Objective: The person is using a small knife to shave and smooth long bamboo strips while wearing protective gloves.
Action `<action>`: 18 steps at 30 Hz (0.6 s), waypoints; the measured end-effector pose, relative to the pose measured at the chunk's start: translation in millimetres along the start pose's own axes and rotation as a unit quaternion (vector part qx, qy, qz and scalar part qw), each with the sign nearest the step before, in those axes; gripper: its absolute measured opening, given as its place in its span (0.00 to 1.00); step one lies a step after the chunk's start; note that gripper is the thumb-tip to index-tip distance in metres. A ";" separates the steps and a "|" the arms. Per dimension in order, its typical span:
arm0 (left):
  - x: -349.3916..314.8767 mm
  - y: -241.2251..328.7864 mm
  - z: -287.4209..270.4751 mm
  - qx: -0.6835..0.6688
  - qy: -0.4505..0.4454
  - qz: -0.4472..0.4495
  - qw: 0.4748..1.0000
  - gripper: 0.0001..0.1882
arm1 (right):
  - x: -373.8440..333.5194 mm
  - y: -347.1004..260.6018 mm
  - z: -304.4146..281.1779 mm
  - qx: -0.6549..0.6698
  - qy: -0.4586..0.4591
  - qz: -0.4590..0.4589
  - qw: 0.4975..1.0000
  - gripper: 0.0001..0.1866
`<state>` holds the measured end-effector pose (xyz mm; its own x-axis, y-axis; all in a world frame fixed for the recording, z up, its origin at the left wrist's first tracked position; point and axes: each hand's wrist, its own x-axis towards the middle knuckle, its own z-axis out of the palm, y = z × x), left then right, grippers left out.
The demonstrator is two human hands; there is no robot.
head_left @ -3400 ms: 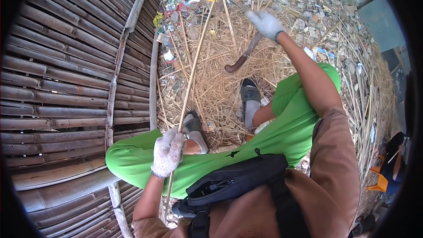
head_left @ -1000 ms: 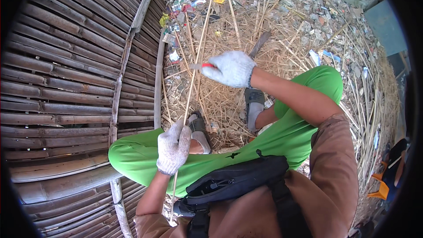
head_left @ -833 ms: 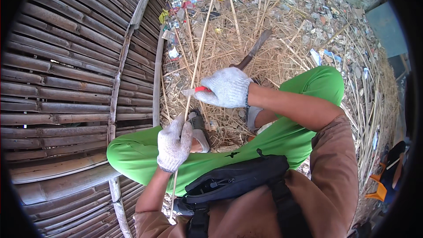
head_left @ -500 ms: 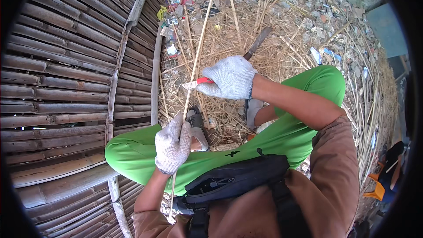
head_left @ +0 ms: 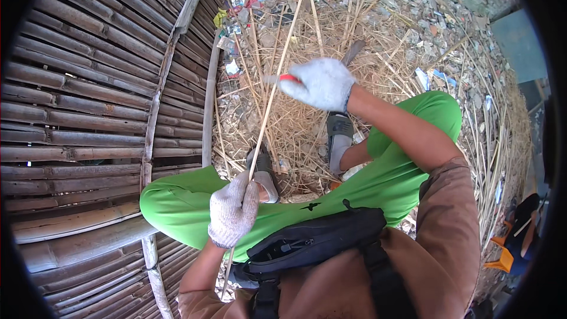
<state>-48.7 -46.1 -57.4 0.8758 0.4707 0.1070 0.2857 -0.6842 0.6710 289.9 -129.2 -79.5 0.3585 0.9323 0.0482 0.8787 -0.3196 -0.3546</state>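
Observation:
A long, thin bamboo strip point(head_left: 274, 92) slants from beside my lap up toward the far litter. My left hand point(head_left: 233, 210), in a pale knit glove, is closed round its lower part, above my left thigh. My right hand point(head_left: 319, 84), gloved too, grips a small knife point(head_left: 289, 78) with a red handle. The knife's blade is smeared by motion and lies across the strip, well beyond my left hand. Whether the edge touches the strip I cannot tell. Part of the strip is hidden inside my left glove, and its tail shows below my wrist.
A slatted bamboo wall point(head_left: 77, 118) fills the left side. A large dark blade point(head_left: 354, 52) lies on the ground behind my right hand. Shavings and bamboo strips point(head_left: 316, 15) cover the ground, with rubble and litter farther off. A black bag point(head_left: 316, 236) rests at my waist.
My right hand with the knife has moved away from me along the strip. The strip's far end has swung slightly right. My left hand has hardly moved.

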 end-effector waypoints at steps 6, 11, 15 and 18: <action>6.9 -3.7 3.0 -0.001 0.005 -0.008 1.000 0.07 | -28.8 -49.3 25.3 0.038 0.002 -0.114 0.993 0.25; 3.4 -0.9 1.3 0.020 0.010 0.017 1.000 0.07 | -21.8 -25.5 12.6 0.002 0.025 -0.098 0.995 0.26; 1.1 0.5 -3.0 0.027 -0.001 0.006 1.000 0.07 | -16.1 -15.6 9.8 -0.011 0.053 -0.090 0.995 0.27; -0.8 -2.3 -5.7 0.038 -0.008 0.009 0.999 0.09 | -14.4 -18.1 0.8 -0.012 0.016 -0.063 0.998 0.30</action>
<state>-52.2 -41.8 -54.8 0.8866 0.4500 0.1066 0.2984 -0.7327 0.6116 268.7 -136.7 -74.5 0.2543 0.9594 0.1218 0.9246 -0.2043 -0.3214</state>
